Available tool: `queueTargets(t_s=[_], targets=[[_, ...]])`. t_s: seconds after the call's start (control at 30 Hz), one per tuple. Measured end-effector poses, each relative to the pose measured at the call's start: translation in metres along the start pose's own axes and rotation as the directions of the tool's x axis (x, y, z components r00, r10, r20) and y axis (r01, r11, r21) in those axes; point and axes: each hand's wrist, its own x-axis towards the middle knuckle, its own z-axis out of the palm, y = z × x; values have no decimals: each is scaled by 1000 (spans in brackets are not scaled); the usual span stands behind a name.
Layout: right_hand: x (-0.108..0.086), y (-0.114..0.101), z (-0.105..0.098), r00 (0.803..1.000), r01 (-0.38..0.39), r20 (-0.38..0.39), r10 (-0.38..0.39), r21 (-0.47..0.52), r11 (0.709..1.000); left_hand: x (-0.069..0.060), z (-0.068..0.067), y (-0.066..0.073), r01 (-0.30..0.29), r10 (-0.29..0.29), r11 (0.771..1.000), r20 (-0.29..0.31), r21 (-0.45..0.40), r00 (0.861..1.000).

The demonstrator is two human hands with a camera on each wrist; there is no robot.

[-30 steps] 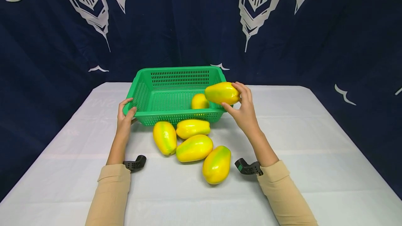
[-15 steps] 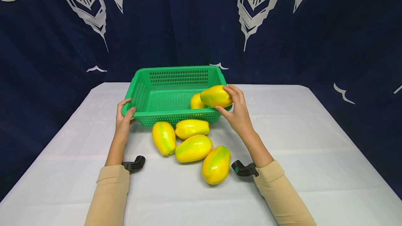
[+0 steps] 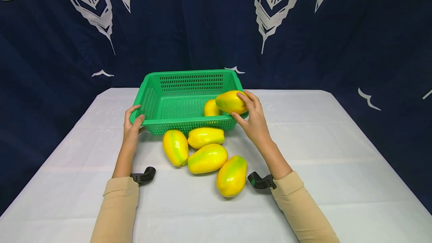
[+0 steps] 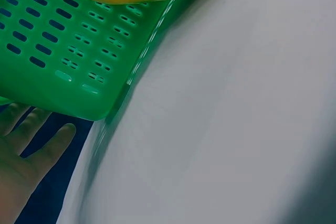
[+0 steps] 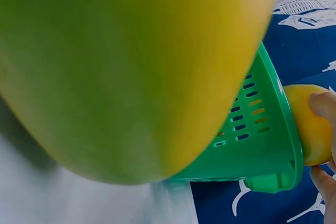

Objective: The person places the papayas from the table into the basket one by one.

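Note:
The green basket (image 3: 189, 122) stands on the white table, and my left hand (image 3: 132, 126) grips its left front corner, thumb over the rim. In the left wrist view, fingers of that hand (image 4: 31, 145) show below the basket (image 4: 63, 95). My right hand (image 3: 254, 123) holds a yellow papaya (image 3: 229, 102) over the basket's right front part, beside another yellow fruit (image 3: 211, 108) lying inside. The right wrist view shows the held papaya (image 5: 310, 124) beyond the basket's rim (image 5: 286, 114), pinched by the right hand (image 5: 326, 145).
Several yellow-green papayas lie in front of the basket: one at the left (image 3: 176, 148), two in the middle (image 3: 206, 138) (image 3: 207, 158), and one nearer the front (image 3: 231, 176). Behind the table (image 3: 314, 141) hangs a dark blue curtain (image 3: 189, 25) with white drawings.
My right hand has moved left and slightly down with the papaya, from beside the basket's right rim to over its inside. The left hand keeps its grip on the corner.

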Motion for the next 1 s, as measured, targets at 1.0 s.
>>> queueTargets(t_s=[1.0], targets=[[-3,3,7,996,-27,85,34,-86,996,0,1,0,2,-2,1000,-14,16,1000]])
